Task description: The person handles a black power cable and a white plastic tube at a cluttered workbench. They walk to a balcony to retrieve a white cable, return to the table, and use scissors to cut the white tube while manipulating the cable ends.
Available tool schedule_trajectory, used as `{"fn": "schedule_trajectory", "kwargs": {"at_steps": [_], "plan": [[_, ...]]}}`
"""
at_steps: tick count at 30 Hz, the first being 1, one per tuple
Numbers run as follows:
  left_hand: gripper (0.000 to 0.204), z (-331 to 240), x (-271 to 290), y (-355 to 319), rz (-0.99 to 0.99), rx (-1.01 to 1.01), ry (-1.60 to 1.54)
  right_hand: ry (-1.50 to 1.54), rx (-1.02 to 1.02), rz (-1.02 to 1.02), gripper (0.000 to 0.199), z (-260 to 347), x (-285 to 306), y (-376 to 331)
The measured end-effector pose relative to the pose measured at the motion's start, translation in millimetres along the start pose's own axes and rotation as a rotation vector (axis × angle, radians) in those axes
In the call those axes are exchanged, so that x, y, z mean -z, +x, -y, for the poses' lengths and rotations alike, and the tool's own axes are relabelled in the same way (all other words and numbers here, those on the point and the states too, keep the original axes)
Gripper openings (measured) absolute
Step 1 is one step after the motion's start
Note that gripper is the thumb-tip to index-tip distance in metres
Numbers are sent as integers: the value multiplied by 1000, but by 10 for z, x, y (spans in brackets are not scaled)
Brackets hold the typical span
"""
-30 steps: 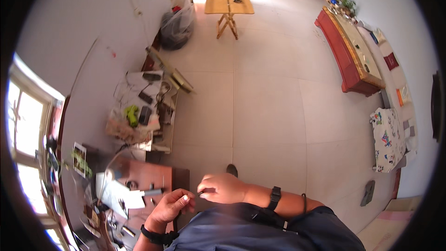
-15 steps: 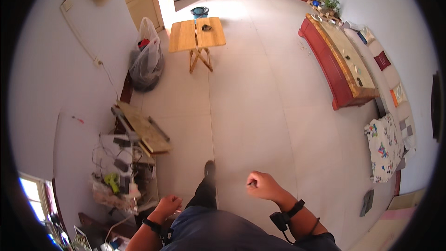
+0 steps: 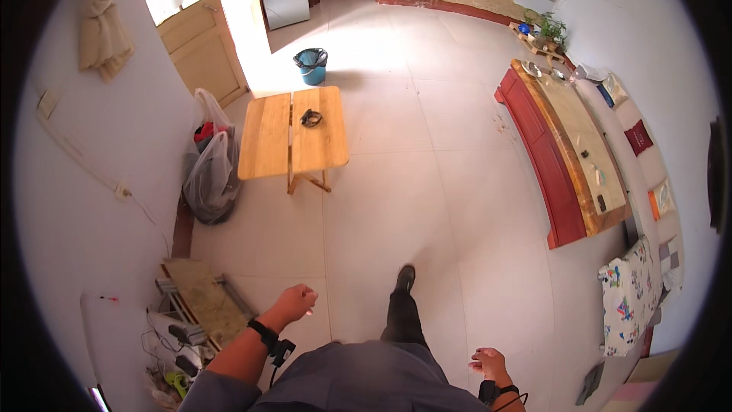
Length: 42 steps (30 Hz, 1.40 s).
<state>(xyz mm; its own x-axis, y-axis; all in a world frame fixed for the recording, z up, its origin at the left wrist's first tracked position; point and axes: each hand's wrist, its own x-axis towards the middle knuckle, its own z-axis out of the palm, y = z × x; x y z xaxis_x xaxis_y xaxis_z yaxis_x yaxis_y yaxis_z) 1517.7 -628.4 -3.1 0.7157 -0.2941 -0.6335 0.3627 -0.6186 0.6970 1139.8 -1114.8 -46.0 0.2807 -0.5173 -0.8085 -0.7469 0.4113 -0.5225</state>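
Observation:
My left hand (image 3: 293, 304) swings forward over the floor, its fingers loosely curled with nothing visible in them. Lower down on the right is my right hand (image 3: 492, 366), fingers bent inward; a small dark spot shows at them, too small to name. Both wrists wear a black strap with a small black device. Ahead to the left stands a wooden folding table (image 3: 263, 137), with a dark coiled strap-like thing (image 3: 311, 118) lying on its top. Neither hand touches anything around it. One dark shoe (image 3: 406, 278) shows in front of my body.
Behind the table stands a blue bin (image 3: 313, 75) with a black liner. A filled plastic bag (image 3: 212, 183) leans by the left wall, with a cluttered shelf (image 3: 206, 297) nearer. A red cabinet (image 3: 534, 149) and a cushioned sofa (image 3: 640, 168) line the right side.
I have walked forward, so the table and cabinet appear nearer. My left hand has swung forward and up; my right hand has dropped back to the right. The other foot is now ahead.

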Motion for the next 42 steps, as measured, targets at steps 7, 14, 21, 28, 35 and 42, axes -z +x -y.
{"fn": "schedule_trajectory", "kwargs": {"at_steps": [7,14,21,28,35,42], "plan": [[37,-1330,7,1566,-70,189,-38,21,68,32,22,2599,-135,1808],[39,-2428,208,3063,-51,243,-131,-198,341,244,25,5975,-1343,2937],[39,-3664,871,5409,-67,217,-163,-359,351,283,22,7913,-2227,4376],[35,-5524,2059,7323,-157,28,-198,-410,222,220,13,9748,-2810,5210],[36,-6272,2952,9012,-313,243,-284,-424,114,307,22,12120,-3894,6867],[37,-7111,3838,9815,-353,464,-503,-659,336,427,18,15095,-6277,7526]]}}
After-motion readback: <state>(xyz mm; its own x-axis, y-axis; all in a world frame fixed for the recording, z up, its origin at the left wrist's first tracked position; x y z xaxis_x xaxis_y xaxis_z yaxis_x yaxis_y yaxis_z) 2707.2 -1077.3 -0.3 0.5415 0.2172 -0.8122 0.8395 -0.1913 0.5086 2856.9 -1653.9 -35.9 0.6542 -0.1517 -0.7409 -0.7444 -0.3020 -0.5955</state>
